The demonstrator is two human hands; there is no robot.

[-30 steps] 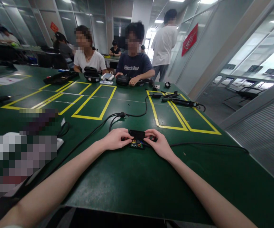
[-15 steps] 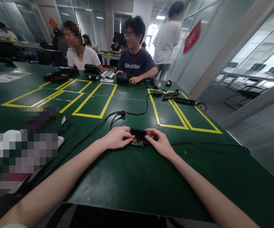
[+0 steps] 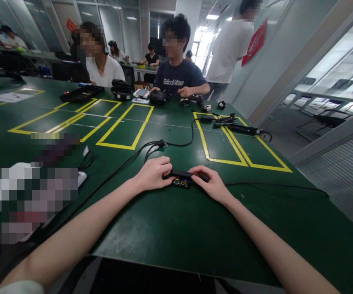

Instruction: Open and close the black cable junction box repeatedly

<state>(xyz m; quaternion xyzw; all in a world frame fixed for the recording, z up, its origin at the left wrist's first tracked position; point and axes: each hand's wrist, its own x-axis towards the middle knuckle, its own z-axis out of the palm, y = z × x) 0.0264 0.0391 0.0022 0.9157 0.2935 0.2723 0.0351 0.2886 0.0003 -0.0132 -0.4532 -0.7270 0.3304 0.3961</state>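
In the middle of the near table, a small black plastic cover [image 3: 181,173] is tilted above an open black housing with a circuit board [image 3: 180,182] inside. Small copper-coloured rings and green and blue parts show on the board. My left hand [image 3: 155,173] pinches the cover's left end between thumb and curled fingers. At the other end, my right hand [image 3: 210,183] grips the cover, its fingertips partly hidden. A black cable [image 3: 274,185] comes out from behind my right hand and runs along the table to the right.
Yellow tape rectangles [image 3: 133,146] mark the green table [image 3: 152,228]. A black plug cable [image 3: 160,143] lies beyond my hands, black tools [image 3: 240,129] at the right. A blurred-out object [image 3: 32,200] lies left. Across the table, people sit near a black case [image 3: 158,97] and a black tray [image 3: 81,94].
The black cover has tipped from nearly upright down toward the circuit board, hiding more of it. My left fingers have curled over its left end. The view has shifted slightly.
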